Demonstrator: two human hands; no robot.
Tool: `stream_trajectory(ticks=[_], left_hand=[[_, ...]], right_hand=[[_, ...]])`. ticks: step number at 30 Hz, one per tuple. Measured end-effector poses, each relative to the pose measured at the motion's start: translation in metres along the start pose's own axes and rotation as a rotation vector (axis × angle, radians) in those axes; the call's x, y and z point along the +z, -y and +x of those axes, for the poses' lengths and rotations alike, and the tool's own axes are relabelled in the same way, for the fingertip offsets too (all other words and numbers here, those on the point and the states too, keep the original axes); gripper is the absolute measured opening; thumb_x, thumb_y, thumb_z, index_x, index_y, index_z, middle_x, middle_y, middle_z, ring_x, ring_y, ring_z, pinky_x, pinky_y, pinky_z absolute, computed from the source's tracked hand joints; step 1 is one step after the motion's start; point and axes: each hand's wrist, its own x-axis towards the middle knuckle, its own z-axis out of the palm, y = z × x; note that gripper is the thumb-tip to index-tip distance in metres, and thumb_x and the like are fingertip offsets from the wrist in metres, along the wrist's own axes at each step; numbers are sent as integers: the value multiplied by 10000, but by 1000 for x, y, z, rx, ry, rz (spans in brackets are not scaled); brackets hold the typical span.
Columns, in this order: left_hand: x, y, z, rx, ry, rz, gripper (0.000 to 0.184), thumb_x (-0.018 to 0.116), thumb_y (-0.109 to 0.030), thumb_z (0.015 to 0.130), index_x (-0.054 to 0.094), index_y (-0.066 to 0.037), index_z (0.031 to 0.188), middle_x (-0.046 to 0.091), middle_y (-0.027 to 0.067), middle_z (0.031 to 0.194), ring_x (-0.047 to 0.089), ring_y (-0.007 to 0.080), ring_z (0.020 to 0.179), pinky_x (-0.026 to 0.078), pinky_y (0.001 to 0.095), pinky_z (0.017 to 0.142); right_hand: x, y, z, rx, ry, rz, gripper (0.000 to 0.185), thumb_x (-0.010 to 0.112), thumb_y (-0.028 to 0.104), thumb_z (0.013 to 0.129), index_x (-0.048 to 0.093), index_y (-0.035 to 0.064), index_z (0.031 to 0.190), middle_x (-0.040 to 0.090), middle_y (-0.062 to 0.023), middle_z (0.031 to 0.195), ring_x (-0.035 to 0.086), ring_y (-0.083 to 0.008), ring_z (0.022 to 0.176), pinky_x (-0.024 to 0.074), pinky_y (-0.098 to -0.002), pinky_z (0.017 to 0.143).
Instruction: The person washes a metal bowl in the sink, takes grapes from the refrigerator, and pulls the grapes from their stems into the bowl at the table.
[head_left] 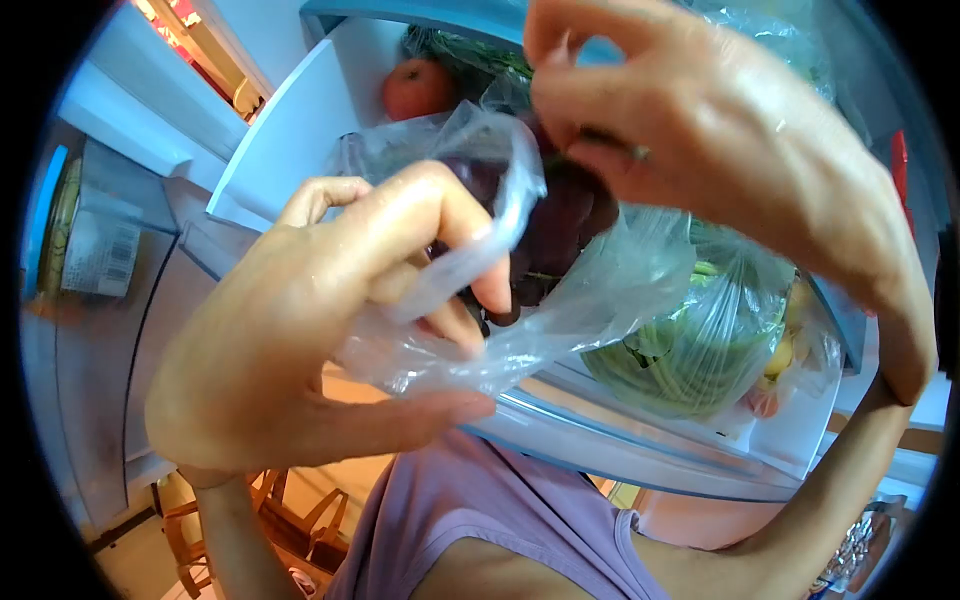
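Observation:
A clear plastic bag (620, 280) with dark purple-red produce (560, 225) inside lies open over a white fridge drawer. My left hand (330, 290) is at the bag's left side, its bent fingers hooked through the rolled rim and the thumb below, outside the plastic. My right hand (690, 130) is above the bag's right side, with thumb and fingers curled toward each other near the opening. Whether anything small is between those fingertips is hard to tell.
The drawer (285, 130) also holds a round red fruit (418, 89) at the back left and bagged green vegetables (700, 345) at the front right. A fridge door shelf with a labelled container (103, 245) is on the left. A wooden chair (310, 520) shows below.

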Motion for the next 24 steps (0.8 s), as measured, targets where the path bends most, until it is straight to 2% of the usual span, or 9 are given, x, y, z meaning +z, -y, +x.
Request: stream_trajectory(ticks=[1, 2, 5, 11, 14, 18, 20, 23, 24], left_hand=[[-1, 0, 0, -63, -7, -95, 443, 783, -67, 568, 509, -42, 915, 643, 54, 791, 570, 137, 819, 390, 289, 787], [-3, 1, -1, -126, -20, -190, 442, 788, -78, 575, 506, -39, 914, 640, 62, 788, 577, 135, 817, 402, 288, 775], [-8, 7, -2, 162, -157, 34, 373, 766, -138, 657, 498, -37, 896, 614, 78, 801, 592, 122, 807, 428, 260, 742], [-8, 15, -3, -15, -527, 191, 182, 548, -200, 904, 495, -31, 863, 590, 43, 746, 566, 107, 758, 429, 231, 692], [-13, 26, 11, 82, -716, 57, 172, 478, -190, 947, 517, -36, 884, 592, 37, 753, 560, 99, 747, 457, 241, 634], [-25, 38, 23, 103, -703, -20, 217, 507, -238, 932, 556, -29, 958, 607, 50, 770, 564, 110, 734, 477, 252, 588], [-20, 30, 16, 101, -576, 560, 306, 568, -277, 889, 567, -19, 1052, 640, 83, 876, 596, 144, 769, 499, 267, 635], [-10, 36, -10, 203, -838, 603, 418, 631, -301, 832, 556, -12, 1124, 638, 107, 1009, 618, 192, 818, 498, 291, 661], [-8, 34, -21, 273, -905, 579, 436, 626, -312, 828, 538, 5, 1114, 608, 145, 958, 598, 262, 817, 482, 347, 692]], right_hand=[[-4, -5, 4, -25, -67, -25, 126, 665, 5, 682, 568, 20, 761, 502, -90, 954, 572, -261, 780, 496, -339, 640], [-15, -12, 11, -10, 47, 5, 85, 629, 20, 727, 570, 1, 785, 495, -115, 964, 574, -267, 778, 496, -337, 659], [-48, -14, 23, 14, 274, 54, 91, 559, 51, 816, 573, -37, 832, 483, -164, 982, 578, -277, 776, 498, -331, 697], [-68, -9, 20, -6, 214, 179, 75, 565, 37, 801, 584, -32, 822, 499, -150, 933, 566, -270, 768, 483, -324, 674], [-63, -16, 10, 53, 196, 102, 63, 572, 28, 790, 586, -26, 821, 503, -144, 918, 558, -263, 773, 474, -317, 658], [-73, -28, 1, 120, 147, 17, 54, 582, 16, 776, 588, -17, 819, 508, -137, 898, 547, -254, 779, 461, -306, 637], [-76, -30, 1, 132, 125, -15, 54, 586, 10, 769, 589, -13, 818, 510, -133, 889, 541, -249, 783, 454, -301, 627], [-85, -10, 10, 93, 95, -74, 59, 594, 0, 758, 590, -6, 816, 514, -127, 874, 533, -242, 787, 445, -294, 611], [-91, 0, 16, 65, 87, -95, 62, 596, -3, 754, 590, -4, 816, 515, -125, 869, 530, -240, 789, 442, -291, 606]])
